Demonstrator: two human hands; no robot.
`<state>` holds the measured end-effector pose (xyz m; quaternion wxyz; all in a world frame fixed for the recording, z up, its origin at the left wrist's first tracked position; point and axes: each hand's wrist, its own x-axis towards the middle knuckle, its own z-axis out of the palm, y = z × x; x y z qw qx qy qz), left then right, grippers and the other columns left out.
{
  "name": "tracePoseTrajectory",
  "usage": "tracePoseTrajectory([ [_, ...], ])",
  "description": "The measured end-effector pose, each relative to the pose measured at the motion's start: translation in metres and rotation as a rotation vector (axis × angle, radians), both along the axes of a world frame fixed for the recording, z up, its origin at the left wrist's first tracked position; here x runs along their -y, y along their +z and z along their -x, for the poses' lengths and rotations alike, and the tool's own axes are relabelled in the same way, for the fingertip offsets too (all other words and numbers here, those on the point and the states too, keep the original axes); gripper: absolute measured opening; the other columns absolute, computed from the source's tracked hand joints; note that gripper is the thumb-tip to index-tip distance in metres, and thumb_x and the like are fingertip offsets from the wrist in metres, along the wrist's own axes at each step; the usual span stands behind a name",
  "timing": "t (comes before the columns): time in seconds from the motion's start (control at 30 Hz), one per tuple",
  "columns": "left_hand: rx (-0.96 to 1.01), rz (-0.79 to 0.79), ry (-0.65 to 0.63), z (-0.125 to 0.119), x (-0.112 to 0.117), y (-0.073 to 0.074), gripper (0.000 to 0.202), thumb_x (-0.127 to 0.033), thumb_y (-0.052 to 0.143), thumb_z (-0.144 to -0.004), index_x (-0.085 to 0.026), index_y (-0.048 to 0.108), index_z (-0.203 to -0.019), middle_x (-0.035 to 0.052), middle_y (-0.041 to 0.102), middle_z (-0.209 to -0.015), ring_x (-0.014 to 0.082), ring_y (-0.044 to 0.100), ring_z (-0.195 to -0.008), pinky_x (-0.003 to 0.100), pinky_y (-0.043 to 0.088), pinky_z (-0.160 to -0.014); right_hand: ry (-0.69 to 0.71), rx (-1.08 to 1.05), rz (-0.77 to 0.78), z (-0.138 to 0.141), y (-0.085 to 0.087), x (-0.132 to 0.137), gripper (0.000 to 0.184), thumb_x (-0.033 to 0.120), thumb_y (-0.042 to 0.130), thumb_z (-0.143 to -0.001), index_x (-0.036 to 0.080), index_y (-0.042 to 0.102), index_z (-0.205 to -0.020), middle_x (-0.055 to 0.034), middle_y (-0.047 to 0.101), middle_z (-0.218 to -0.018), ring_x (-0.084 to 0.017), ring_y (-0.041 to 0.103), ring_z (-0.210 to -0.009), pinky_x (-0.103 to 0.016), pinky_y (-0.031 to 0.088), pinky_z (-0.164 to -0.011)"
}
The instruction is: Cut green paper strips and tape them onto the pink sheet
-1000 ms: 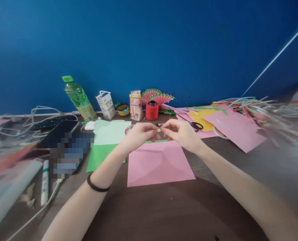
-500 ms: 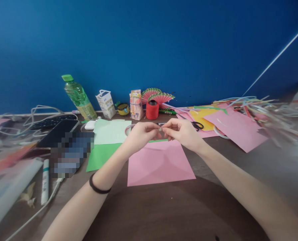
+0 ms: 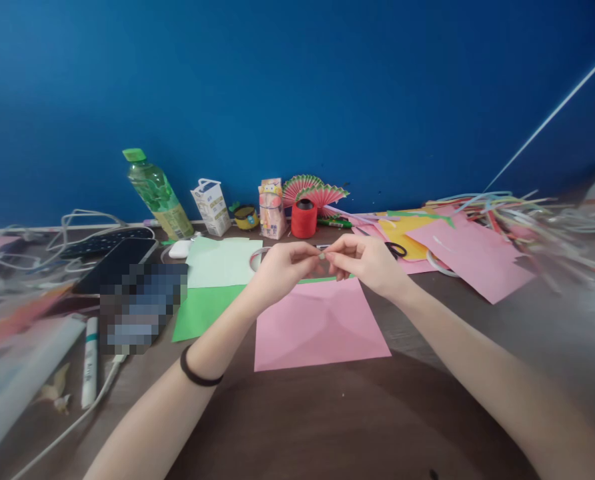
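My left hand (image 3: 281, 269) and my right hand (image 3: 365, 263) meet above the far edge of a pink paper sheet (image 3: 317, 325) on the brown table (image 3: 337, 420). Both pinch a tiny pale piece (image 3: 322, 256) between their fingertips; it is too small to name. A thin green strip (image 3: 322, 280) lies under the hands along the pink sheet's far edge. A black band circles my left wrist.
Green sheets (image 3: 212, 280) lie left of the pink one. Behind stand a green bottle (image 3: 157, 197), small cartons (image 3: 211, 208), a red spool (image 3: 304, 219) and paper fans (image 3: 312, 190). Scissors (image 3: 392, 249), pink and yellow sheets (image 3: 457, 257) and paper strips sit right. A phone (image 3: 127, 287), cables and a marker (image 3: 90, 360) lie left.
My fingertips have shifted slightly on the tiny piece; the right hand has turned a little. Nothing else has moved.
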<state>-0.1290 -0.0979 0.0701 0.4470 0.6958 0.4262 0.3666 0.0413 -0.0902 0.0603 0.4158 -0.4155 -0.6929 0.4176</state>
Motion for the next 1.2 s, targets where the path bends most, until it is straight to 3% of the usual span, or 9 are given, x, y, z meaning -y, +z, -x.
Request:
tracePoseTrajectory([
  [0.9, -0.023, -0.045, 0.001, 0.0000, -0.0016, -0.0045, 0.017, -0.019, 0.051, -0.076, -0.014, 0.067, -0.081, 0.0033, 0.069, -0.078, 0.0142, 0.063, -0.074, 0.023, 0.050, -0.066, -0.041, 0.093, -0.102, 0.0001, -0.0014, 0.0000, 0.007, 0.022, 0.055, -0.073, 0.015, 0.058, -0.074, 0.0007, 0.060, -0.058, -0.010, 0.057, -0.048, -0.023, 0.048, -0.049],
  [1.2, -0.054, -0.020, 0.006, 0.0006, -0.0016, -0.0033, 0.016, -0.020, 0.050, -0.075, -0.015, 0.065, -0.079, 0.0012, 0.067, -0.072, 0.0115, 0.059, -0.066, 0.022, 0.047, -0.062, -0.077, 0.101, -0.095, 0.0003, -0.0001, 0.0006, 0.007, 0.022, 0.055, -0.073, 0.015, 0.057, -0.073, 0.0007, 0.060, -0.058, -0.010, 0.057, -0.048, -0.023, 0.048, -0.048],
])
